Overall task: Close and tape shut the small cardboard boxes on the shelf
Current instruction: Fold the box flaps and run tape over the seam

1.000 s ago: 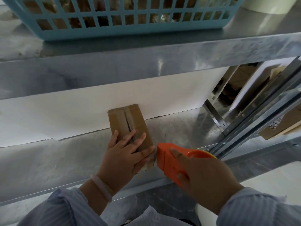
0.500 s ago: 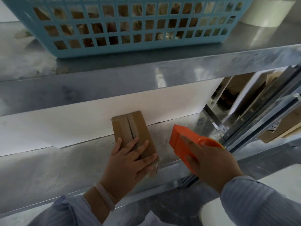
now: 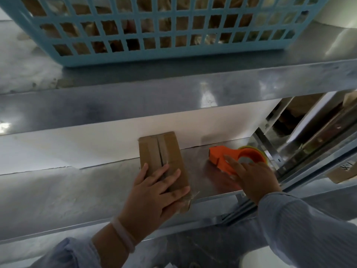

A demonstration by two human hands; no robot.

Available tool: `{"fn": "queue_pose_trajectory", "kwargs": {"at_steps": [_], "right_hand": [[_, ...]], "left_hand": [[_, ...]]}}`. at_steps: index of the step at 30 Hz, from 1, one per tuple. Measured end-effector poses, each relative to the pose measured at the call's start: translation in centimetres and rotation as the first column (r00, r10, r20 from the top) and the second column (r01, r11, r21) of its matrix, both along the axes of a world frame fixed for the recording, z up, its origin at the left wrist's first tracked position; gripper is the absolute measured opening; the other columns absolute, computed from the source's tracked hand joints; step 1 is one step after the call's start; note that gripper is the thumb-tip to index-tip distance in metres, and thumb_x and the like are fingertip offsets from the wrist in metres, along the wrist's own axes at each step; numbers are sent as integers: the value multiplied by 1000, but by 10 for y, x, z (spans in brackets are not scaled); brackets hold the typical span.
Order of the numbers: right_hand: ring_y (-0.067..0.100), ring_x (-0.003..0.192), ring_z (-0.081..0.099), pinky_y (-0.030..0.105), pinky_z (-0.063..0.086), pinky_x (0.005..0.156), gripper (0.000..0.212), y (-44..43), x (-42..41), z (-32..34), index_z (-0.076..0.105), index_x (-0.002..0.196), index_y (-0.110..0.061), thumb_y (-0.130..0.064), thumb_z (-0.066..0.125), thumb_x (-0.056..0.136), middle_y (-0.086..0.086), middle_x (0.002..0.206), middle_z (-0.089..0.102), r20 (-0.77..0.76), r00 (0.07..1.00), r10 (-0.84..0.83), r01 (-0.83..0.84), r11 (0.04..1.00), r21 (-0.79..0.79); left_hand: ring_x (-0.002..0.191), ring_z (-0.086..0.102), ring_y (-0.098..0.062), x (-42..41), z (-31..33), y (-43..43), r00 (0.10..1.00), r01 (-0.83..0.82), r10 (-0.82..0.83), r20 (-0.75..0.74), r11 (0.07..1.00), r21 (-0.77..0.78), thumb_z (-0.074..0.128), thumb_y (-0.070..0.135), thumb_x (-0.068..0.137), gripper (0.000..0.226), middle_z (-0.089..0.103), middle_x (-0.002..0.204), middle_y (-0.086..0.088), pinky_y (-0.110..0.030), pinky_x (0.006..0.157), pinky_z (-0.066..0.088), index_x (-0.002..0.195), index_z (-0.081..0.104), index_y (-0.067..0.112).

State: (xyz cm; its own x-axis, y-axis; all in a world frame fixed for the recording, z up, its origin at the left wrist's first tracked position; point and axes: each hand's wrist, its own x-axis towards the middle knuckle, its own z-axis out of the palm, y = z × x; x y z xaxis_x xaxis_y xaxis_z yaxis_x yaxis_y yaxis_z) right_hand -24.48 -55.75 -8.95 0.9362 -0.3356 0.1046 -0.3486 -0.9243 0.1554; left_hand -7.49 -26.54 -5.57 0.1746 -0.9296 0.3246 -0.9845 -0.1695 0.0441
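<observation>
While my left hand (image 3: pixel 154 198) lies flat on the small cardboard box (image 3: pixel 170 151), fingers straight and spread across its closed top flaps, my right hand (image 3: pixel 255 176) holds the orange tape dispenser (image 3: pixel 218 154) by its handle. Its fingers are curled over the handle, and the dispenser's body is down on the lower shelf (image 3: pixel 77 186).

The box sits on that same metal shelf, its near end at the front edge and its far end toward the white back panel (image 3: pixel 87 149). The dispenser is to the right of the box and apart from it. Clear tape (image 3: pixel 185 202) shows along the box's centre seam, and a crumpled end of it hangs over the near edge, just beside my little finger.

A pale band (image 3: pixel 123 235) circles my left wrist. On the upper shelf (image 3: pixel 173 97) stands a light blue plastic basket (image 3: pixel 154 55) with brown shapes showing through its lattice; I cannot tell what they are. Metal uprights (image 3: pixel 270 147) and more cardboard show at far right.
</observation>
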Motion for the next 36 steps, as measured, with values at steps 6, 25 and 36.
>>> {"fn": "queue_pose_trajectory", "kwargs": {"at_steps": [6,25,36], "right_hand": [[23,98,59,36,47,85,64,17,7,29,29,151,-34,-34,60,95,-4,117,55,231,868,-441,150,675,723],[35,89,60,36,49,77,41,-2,7,-12,61,113,1,-36,48,100,18,99,65,-121,459,-880,330,42,943],[25,103,57,41,48,91,29,5,1,31,57,120,-12,-27,40,103,9,115,61,71,507,-859,489,355,796]], "left_hand": [[133,50,-28,0,-1,0,1000,3,-3,-2,999,-33,37,54,101,33,56,141,4,-64,102,38,125,58,43],[132,50,-26,0,-1,0,1000,-12,11,-14,997,-74,34,55,102,37,58,139,6,-61,103,37,122,62,42],[139,41,-14,0,4,0,976,-89,83,-201,996,-19,33,68,94,47,50,143,18,-49,114,23,126,59,46]]}}
